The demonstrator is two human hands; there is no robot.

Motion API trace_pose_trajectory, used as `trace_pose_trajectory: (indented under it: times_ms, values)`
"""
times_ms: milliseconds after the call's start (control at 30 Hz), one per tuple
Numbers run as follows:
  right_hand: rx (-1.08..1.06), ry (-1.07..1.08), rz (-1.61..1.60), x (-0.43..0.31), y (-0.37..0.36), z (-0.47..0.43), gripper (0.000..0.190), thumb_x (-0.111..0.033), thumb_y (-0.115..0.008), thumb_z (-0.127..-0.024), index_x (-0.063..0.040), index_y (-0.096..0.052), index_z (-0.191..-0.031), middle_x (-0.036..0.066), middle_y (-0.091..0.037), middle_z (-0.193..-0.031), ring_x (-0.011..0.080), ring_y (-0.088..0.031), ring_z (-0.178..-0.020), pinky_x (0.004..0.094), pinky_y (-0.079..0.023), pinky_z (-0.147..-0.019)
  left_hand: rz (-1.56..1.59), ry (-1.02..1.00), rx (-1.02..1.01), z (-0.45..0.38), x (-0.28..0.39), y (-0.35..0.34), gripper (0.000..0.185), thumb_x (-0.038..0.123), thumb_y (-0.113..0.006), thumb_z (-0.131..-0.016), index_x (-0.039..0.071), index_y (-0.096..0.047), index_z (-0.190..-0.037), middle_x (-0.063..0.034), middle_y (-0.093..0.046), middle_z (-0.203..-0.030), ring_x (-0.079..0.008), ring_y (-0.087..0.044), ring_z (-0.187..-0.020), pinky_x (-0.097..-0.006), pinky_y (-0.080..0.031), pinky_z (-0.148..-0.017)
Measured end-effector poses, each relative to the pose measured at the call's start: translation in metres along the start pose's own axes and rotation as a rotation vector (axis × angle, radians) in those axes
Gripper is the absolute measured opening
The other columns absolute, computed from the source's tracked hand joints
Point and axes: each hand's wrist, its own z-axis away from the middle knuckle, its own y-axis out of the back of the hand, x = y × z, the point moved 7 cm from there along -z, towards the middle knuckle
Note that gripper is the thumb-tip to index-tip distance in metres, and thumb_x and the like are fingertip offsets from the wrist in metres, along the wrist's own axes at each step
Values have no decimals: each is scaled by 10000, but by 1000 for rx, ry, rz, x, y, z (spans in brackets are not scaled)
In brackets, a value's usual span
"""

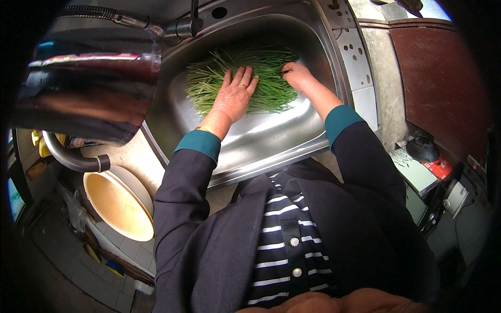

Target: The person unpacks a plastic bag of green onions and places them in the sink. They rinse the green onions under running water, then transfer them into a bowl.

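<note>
A wide bundle of green chives [270, 94] lies spread across the floor of a stainless steel sink [250, 144]. Pale stalk ends point left and darker green leaf tips point right. Flat on top of the bundle rests my left hand [235, 94], its fingers spread and a ring on one of them. At the right end of the chives, my right hand [299, 76] has its thumb and fingers pinched together. A small dark scrap [284, 72] shows at those fingertips, too small to identify. The fingers hide part of it.
A faucet [182, 29] with a flexible hose stands behind the sink's rear left rim. A large shiny dark cylinder [90, 82] blocks the upper left. Below it sits a cream plastic colander [117, 203]. White tiles [362, 103] with dark spots border the sink's right side.
</note>
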Motion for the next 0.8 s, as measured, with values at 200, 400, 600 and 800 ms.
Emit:
trace_pose_trajectory:
  times_ms: [200, 400, 600, 800]
  values:
    - [14, 39, -10, 1, 9, -8, 334, -69, -545, -722, -89, -689, -1023, 164, -660, -1049, 322, -611, -1011, 365, -470, -893, 17, 9, -13, 2, -2, -1, 625, 155, -607, -781, 107, -400, -1370, -140, -330, -1455, -299, -322, -1339, -493, -258, -1093]
    - [5, 18, 56, 16, 4, -9, 253, -46, -550, -734, -64, -709, -929, 162, -681, -946, 308, -638, -925, 363, -486, -835, 9, 21, -36, 3, -3, -1, 651, 166, -622, -786, 98, -375, -1384, -145, -312, -1464, -305, -305, -1349, -484, -245, -1105]
    - [-40, -52, 118, 15, 8, -2, 273, -4, -520, -726, -45, -707, -921, 158, -685, -924, 290, -644, -907, 355, -489, -815, 20, 24, -39, 4, -2, 2, 629, 160, -622, -782, 81, -396, -1364, -150, -325, -1453, -308, -313, -1342, -487, -254, -1098]
    - [-146, 124, 204, 4, -4, 18, 265, -68, -564, -730, -89, -701, -957, 159, -675, -966, 331, -646, -897, 396, -504, -781, 26, 15, -25, 7, -2, 1, 596, 151, -615, -782, 75, -421, -1341, -154, -333, -1445, -315, -317, -1336, -492, -255, -1096]
